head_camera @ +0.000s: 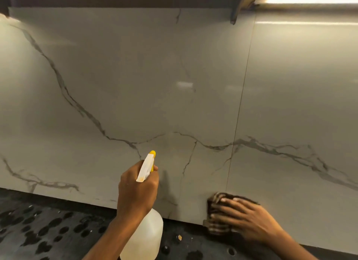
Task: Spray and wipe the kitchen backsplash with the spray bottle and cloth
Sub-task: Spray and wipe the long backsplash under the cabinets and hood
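Surface [48,230]: dark, speckled, wet patches; small debris near the wall.
Spray bottle [147,234]: translucent, held above the surface, yellow nozzle aimed at the wall.
Left hand [135,192]: wrapped round the bottle neck.
Right hand [246,217]: fingers spread flat, pressing the cloth.
Cloth [217,201]: striped, against the backsplash's lower edge, beside the panel seam [240,104].
Backsplash [135,85]: glossy, marble-veined.

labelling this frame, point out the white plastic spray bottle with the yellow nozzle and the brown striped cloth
white plastic spray bottle with yellow nozzle [149,232]: head view, on its translucent body
brown striped cloth [218,228]: head view, on its lower left folds
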A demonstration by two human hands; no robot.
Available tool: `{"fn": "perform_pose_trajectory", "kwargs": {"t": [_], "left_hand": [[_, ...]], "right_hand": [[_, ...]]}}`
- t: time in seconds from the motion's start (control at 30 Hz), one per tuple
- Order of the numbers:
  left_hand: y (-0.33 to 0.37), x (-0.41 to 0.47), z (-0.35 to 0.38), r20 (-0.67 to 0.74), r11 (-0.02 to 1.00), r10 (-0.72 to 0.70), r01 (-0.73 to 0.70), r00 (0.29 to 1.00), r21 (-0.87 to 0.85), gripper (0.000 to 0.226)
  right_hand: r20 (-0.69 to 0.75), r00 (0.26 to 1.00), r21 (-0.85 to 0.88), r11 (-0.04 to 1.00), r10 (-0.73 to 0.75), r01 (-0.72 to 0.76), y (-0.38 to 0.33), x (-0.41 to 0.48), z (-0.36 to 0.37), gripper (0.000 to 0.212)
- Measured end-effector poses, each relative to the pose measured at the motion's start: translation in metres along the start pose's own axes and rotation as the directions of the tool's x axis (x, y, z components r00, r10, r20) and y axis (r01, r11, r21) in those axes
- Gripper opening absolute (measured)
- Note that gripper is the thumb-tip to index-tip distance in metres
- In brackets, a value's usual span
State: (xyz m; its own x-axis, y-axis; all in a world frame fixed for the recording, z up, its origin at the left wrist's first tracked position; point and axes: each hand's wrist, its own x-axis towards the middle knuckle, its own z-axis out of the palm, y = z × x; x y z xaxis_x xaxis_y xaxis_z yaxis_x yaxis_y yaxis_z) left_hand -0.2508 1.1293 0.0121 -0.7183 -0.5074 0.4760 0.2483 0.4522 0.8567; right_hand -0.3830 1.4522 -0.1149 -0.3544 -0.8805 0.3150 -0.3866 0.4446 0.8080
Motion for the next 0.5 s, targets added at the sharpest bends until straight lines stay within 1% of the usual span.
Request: {"fn": "perform_pose_trajectory", "kwargs": {"t": [0.07,0.1,0.13,0.17,0.2,0.27,0.33,0.37,0.4,0.43,0.5], "left_hand": [[0.008,0.001,0.002,0.007,1.0,0.019,-0.019,1.0,0.0,0.016],[0.015,0.002,0.003,0.013,1.0,0.03,-0.03,0.999,-0.001,0.016],[0.021,0.003,0.005,0.017,0.999,0.038,-0.038,0.999,-0.002,0.017],[0.028,0.004,0.006,0.019,0.999,0.046,-0.046,0.999,-0.006,0.02],[0.037,0.005,0.008,0.021,0.998,0.053,-0.053,0.998,-0.015,0.024],[0.053,0.009,0.012,0.018,0.997,0.073,-0.073,0.997,-0.019,0.031],[0.068,0.011,0.018,0.011,0.996,0.089,-0.089,0.996,-0.007,0.031],[0.076,0.011,0.023,0.008,0.996,0.093,-0.093,0.996,-0.002,0.028],[0.082,0.011,0.027,0.003,0.996,0.093,-0.093,0.996,0.003,0.024],[0.088,0.009,0.034,0.002,0.996,0.093,-0.093,0.996,0.007,0.021],[0.097,0.006,0.043,-0.004,0.996,0.087,-0.087,0.996,-0.003,0.019]], "right_hand": [[-0.096,0.989,0.02,0.994,0.113,-0.112,0.048,-0.014,-0.015,0.081],[-0.14,0.968,0.065,0.978,0.208,-0.201,0.08,-0.016,-0.028,0.074],[-0.18,0.932,0.123,0.947,0.315,-0.296,0.111,-0.014,-0.041,0.064],[-0.225,0.88,0.176,0.905,0.419,-0.387,0.141,-0.011,-0.054,0.056],[-0.253,0.818,0.224,0.854,0.516,-0.469,0.17,-0.007,-0.068,0.053],[-0.284,0.668,0.311,0.725,0.688,-0.614,0.215,0.012,-0.093,0.058],[-0.364,0.489,0.389,0.607,0.793,-0.693,0.239,0.05,-0.113,0.062],[-0.407,0.427,0.411,0.579,0.808,-0.704,0.247,0.073,-0.122,0.063],[-0.437,0.417,0.41,0.589,0.797,-0.696,0.25,0.098,-0.132,0.064],[-0.452,0.456,0.387,0.63,0.766,-0.674,0.252,0.12,-0.139,0.064],[-0.458,0.614,0.28,0.76,0.643,-0.587,0.252,0.154,-0.148,0.059]]}}
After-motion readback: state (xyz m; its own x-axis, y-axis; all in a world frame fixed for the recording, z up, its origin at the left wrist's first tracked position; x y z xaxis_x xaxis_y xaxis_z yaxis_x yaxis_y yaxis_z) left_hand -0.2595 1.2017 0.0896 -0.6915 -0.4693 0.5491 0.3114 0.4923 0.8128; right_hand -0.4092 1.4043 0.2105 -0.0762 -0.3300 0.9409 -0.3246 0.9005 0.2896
